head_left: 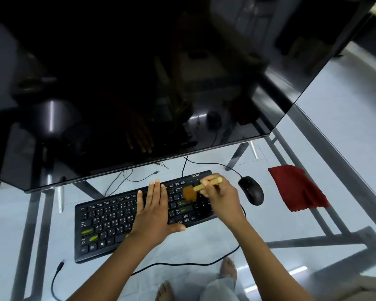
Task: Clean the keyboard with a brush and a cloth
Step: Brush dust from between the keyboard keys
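We look down through a glass surface [345, 131] on a metal frame, with a pale tiled floor showing beneath it. One large dark monitor [139, 83] fills the upper part of the head view, its screen off and reflecting a hand.

In front of the monitor lies one black keyboard [109, 222], set at a slant, its left end nearer to us. A few keys carry green smears.

We count two hands on it. The left hand [154, 211] lies flat across the middle keys, fingers straight and close together, thumb at the keyboard's near edge; its grip is open and it has hold of nothing. The right hand [221, 196] is over the right end of the keyboard, its grip closed around the pale wooden handle of one brush [197, 189]. The brush's brown bristle head touches the keys just right of the left hand's fingers.

One black mouse [251, 190] sits just beside the keyboard's right end. One red cloth [296, 189] lies further right, apart from both hands. A loose cable plug [60, 266] rests near the keyboard's near left corner.

Through the glass we see two bare feet [228, 268] on the floor.
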